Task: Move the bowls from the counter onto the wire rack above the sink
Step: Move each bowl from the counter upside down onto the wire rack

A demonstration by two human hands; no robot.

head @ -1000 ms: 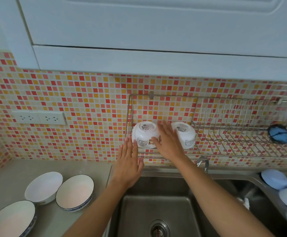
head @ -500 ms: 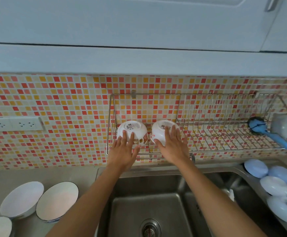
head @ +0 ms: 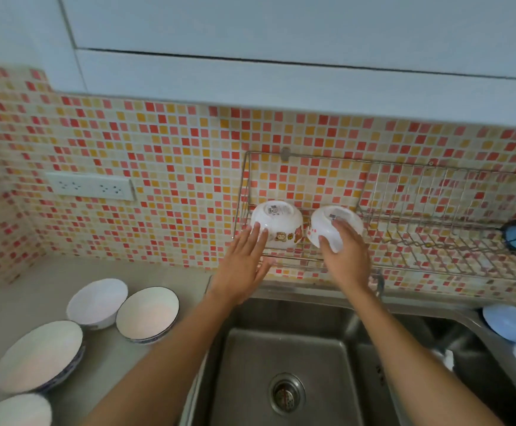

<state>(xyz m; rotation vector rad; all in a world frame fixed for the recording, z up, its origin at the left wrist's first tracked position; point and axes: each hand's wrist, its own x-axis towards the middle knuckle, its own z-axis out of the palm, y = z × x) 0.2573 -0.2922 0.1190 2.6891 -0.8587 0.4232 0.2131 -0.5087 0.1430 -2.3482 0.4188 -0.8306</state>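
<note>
From your head view, two small bowls sit upside down on the wire rack [head: 404, 241] above the sink [head: 281, 364]. Your left hand [head: 244, 269] rests straight fingers against the left bowl [head: 276, 224]; your right hand [head: 347, 256] curls around the right bowl [head: 327, 226]. Four larger bowls [head: 147, 315] wait on the counter [head: 35, 296].

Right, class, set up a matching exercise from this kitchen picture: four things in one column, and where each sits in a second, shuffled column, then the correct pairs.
Things
1. cartoon bowl
2. blue-rimmed bowl
3. wall socket
4. drain

Places
A. on the tiled wall, left of the wire rack
B. bottom of the sink
C. upside down at the rack's left end
D. upright on the counter

Pairs: 1-C, 2-D, 3-A, 4-B
</note>
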